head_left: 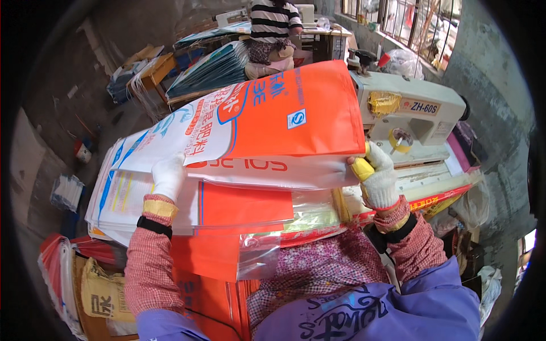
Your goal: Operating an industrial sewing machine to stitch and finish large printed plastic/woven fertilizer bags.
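A large orange and white printed sack (318, 122) stretches between my two hands, tilted up in front of the sewing machine (392, 96). My left hand (169, 177), in a white glove, grips the sack's near edge at its white part. My right hand (378, 181), also gloved and with yellow tape round its fingers, pinches the sack's near right corner. Below the raised sack lies a pile of similar sacks (242, 207), with clear plastic film (259, 258) showing at their ends. The fingertips of both hands are partly hidden by the sack.
The sewing machine's table (421, 182) runs to the right, beside a grey wall (495, 108). More folded sacks (62, 273) stand at lower left. Farther off, a person (273, 25) in a striped top sits by a stack of blue-green sacks (213, 71).
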Demonstrator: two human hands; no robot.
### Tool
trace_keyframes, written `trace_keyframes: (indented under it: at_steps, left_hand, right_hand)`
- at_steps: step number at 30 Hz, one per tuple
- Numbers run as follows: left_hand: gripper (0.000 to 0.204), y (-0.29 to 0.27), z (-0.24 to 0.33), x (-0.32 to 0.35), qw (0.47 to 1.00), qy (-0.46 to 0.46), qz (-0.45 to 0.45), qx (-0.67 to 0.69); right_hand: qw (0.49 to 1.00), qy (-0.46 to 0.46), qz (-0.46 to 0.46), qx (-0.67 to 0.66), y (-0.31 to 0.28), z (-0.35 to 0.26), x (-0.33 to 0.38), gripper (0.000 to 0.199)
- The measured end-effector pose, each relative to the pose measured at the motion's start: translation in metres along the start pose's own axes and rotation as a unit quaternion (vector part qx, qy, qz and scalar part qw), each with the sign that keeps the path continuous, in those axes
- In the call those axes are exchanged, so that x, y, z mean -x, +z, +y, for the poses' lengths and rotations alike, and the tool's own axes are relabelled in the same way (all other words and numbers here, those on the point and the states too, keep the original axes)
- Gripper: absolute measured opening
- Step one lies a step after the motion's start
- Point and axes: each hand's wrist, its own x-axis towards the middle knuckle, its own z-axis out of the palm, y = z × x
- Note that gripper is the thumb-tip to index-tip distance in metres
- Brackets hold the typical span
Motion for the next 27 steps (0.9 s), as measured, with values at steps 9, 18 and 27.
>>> trace_keyframes:
  at_steps: [9,18,27]
  left_hand:
    - [0.038,0.009,-0.084,0.024,0.937,-0.001,0.334,-0.099]
    - [0.024,0.123,-0.213,0.217,0.916,-0.146,0.013,0.375]
    - [0.027,0.098,-0.198,0.224,0.999,0.05,-0.021,0.006]
  right_hand:
    - [0.944,0.2,0.005,-0.263,0.037,0.001,0.008,0.028]
    - [0.903,-0.336,-0.162,0.213,0.05,0.008,0.032,0.04]
    - [0.725,-0.293,-0.429,0.452,0.09,-0.008,-0.007,0.018]
